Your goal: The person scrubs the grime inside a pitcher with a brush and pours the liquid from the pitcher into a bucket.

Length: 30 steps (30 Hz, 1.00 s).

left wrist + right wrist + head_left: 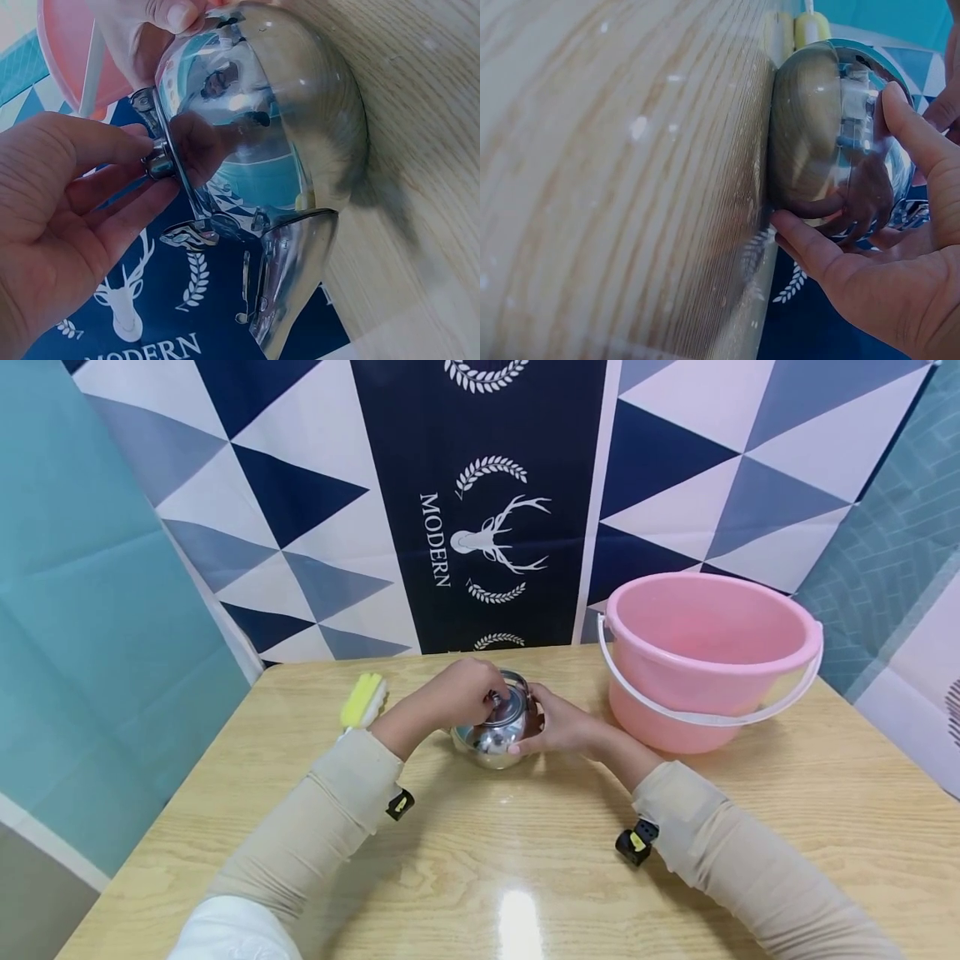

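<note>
A shiny metal kettle stands on the wooden table. My left hand is over its top, and in the left wrist view thumb and fingers pinch the lid's small knob. The lid looks seated on the kettle. On the kettle's right side is my right hand; in the right wrist view its thumb and fingers are spread round the rounded body. The spout points away from the left hand's wrist, and part of the raised handle shows behind the left hand.
A yellow and white sponge brush lies left of the kettle. To the right stands a pink bucket with its white handle hanging at the front. A patterned cloth hangs behind the table.
</note>
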Available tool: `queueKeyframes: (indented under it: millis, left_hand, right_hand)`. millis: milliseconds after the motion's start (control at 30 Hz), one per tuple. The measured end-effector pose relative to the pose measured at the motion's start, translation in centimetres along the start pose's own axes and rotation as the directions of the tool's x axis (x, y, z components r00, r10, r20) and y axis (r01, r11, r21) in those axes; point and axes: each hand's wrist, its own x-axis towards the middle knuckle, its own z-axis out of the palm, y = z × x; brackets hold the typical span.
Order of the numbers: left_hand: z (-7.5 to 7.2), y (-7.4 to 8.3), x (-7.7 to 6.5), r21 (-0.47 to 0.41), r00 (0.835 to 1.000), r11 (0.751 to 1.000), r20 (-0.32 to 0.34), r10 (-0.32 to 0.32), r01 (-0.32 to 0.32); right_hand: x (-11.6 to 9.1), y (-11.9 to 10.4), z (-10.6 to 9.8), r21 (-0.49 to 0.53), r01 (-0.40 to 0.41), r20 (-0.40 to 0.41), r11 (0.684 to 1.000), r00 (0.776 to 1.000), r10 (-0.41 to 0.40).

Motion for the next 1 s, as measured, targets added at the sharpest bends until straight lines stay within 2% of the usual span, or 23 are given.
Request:
queueKeyframes:
  millis: [133, 467, 700, 1000]
  left_hand:
    - [0.0, 0.0, 0.1, 0.029, 1.000, 0.999, 0.001, 0.016, -0.016]
    - [-0.5, 0.1, 0.2, 0.014, 0.999, 0.999, -0.001, 0.034, -0.034]
    - [-0.5, -0.3, 0.2, 0.012, 0.994, 0.995, -0.052, 0.098, -0.097]
    - [-1.5, -0.1, -0.1, -0.011, 0.994, 0.997, -0.082, 0.075, -0.076]
  right_hand:
    - [-0.1, 0.0, 0.0, -0.010, 0.013, 0.005, 1.000, 1.000, -0.013]
    - [-0.1, 0.1, 0.0, -0.015, 0.023, 0.018, 1.000, 1.000, -0.023]
    - [-0.3, 0.1, -0.1, -0.023, 0.009, 0.012, 1.000, 1.000, -0.009]
    - [-0.2, 0.0, -0.1, -0.025, 0.032, 0.016, 0.999, 0.999, -0.031]
